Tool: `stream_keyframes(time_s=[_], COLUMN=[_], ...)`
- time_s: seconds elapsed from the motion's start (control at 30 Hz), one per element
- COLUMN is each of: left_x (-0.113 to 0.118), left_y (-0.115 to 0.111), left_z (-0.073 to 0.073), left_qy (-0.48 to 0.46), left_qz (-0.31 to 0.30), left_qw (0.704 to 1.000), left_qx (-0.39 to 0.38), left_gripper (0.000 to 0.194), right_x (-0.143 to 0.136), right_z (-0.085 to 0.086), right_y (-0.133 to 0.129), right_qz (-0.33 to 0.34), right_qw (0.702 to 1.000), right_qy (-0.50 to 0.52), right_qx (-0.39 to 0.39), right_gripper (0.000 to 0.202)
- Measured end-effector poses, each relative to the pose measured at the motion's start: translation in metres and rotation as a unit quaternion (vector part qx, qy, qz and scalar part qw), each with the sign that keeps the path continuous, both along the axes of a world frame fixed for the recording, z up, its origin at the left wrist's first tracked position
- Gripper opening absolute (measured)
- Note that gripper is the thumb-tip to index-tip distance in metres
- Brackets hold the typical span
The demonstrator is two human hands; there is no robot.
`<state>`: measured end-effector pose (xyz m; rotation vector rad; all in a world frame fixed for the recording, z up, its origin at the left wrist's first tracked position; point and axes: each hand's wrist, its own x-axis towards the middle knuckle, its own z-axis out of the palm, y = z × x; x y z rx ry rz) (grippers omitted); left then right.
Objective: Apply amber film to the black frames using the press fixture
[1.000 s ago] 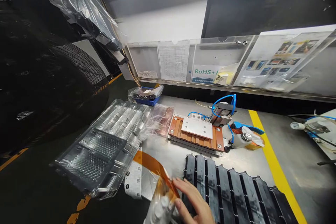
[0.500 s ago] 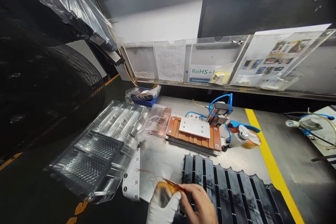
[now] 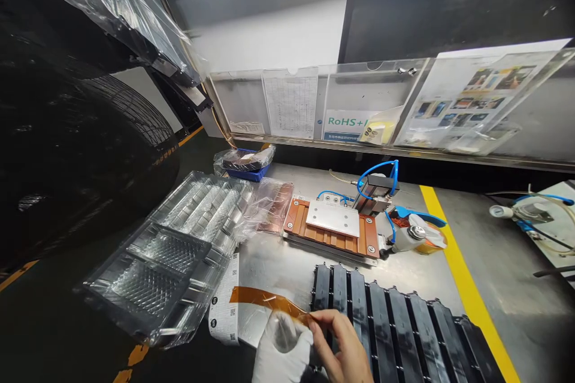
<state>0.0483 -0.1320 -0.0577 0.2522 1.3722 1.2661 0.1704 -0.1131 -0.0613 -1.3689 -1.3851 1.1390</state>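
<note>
A thin, see-through amber film strip [image 3: 254, 295] stretches leftward from my hands over the metal bench. My right hand [image 3: 344, 347], bare, pinches its right end between thumb and fingers. Wearing a white glove, my left hand [image 3: 283, 350] is closed against the strip's near edge, beside my right fingertips; part of its grip is hidden. Under and beyond the strip's left end lies a white label sheet [image 3: 227, 311] with black round marks. To the right of my hands sits a row of long black ribbed parts [image 3: 384, 323].
An orange-brown fixture [image 3: 294, 215] with a silver plate [image 3: 333, 219] and blue air hoses stands behind. Clear plastic trays [image 3: 157, 263] are stacked at left. A bottle [image 3: 408, 238] stands right of the fixture, near yellow floor-style tape [image 3: 469, 293] on the bench.
The amber strip has turned from nearly edge-on to showing its broad face, extending left. My gloved hand has curled over beside it; my right hand stays about where it was.
</note>
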Motion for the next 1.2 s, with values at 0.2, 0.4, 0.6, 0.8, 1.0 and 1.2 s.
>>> stream_keyframes(time_s=[0.2, 0.4, 0.6, 0.8, 1.0, 1.2], left_x=[0.003, 0.02, 0.02, 0.016, 0.01, 0.001], left_y=[0.007, 0.004, 0.003, 0.003, 0.001, 0.003], left_z=[0.002, 0.015, 0.017, 0.02, 0.019, 0.032], left_qy=[-0.025, 0.077, 0.076, 0.011, 0.048, 0.114], left_qz=[-0.018, -0.051, -0.033, -0.003, -0.052, -0.168], left_qw=[1.0, 0.996, 0.996, 1.0, 0.997, 0.979], left_qx=[-0.006, 0.014, 0.012, -0.007, 0.0, -0.03], left_gripper=[0.038, 0.049, 0.048, 0.046, 0.038, 0.021], right_x=[0.004, 0.001, 0.007, 0.015, 0.021, 0.034], right_z=[0.006, 0.006, 0.013, 0.009, 0.009, 0.005], right_y=[0.001, -0.002, 0.001, 0.005, 0.008, 0.016], right_qz=[0.04, 0.011, 0.038, 0.032, 0.078, 0.104], right_qw=[0.999, 0.999, 0.991, 0.972, 0.961, 0.952], right_qy=[0.008, 0.027, 0.076, 0.163, 0.185, 0.195], right_qx=[-0.017, -0.046, -0.099, -0.169, -0.192, -0.213], right_gripper=[0.028, 0.031, 0.035, 0.045, 0.035, 0.035])
